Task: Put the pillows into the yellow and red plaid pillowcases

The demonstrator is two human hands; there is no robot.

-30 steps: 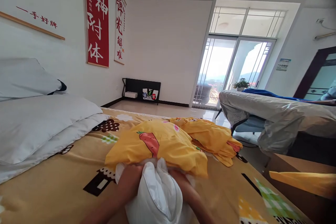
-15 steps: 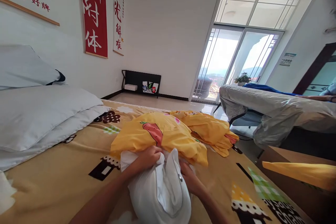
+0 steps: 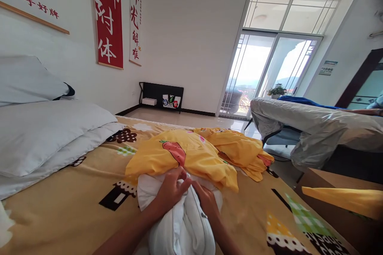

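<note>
A white zippered pillow (image 3: 191,227) lies bunched at the near side of the bed, its zip edges running lengthwise. My left hand (image 3: 173,189) pinches its cloth at the far end, fingers closed. Close beside it, my right hand (image 3: 206,199) grips the same white cloth from the right; its fingertips are partly hidden. Just beyond both hands is a yellow pillowcase (image 3: 200,155) with a carrot print, and the white cloth meets its near edge. Whether the white cloth goes inside it is hidden.
Under everything is a tan patterned bedsheet (image 3: 83,215). White pillows (image 3: 54,135) are stacked at left. More yellow cloth (image 3: 242,153) lies beyond the pillowcase. On the right stand a cardboard box (image 3: 338,177) with yellow cloth over it and a plastic-covered table (image 3: 299,115).
My hands have come closer together at the far end of the white pillow, the left moving right. The gap between the zip edges has narrowed there.
</note>
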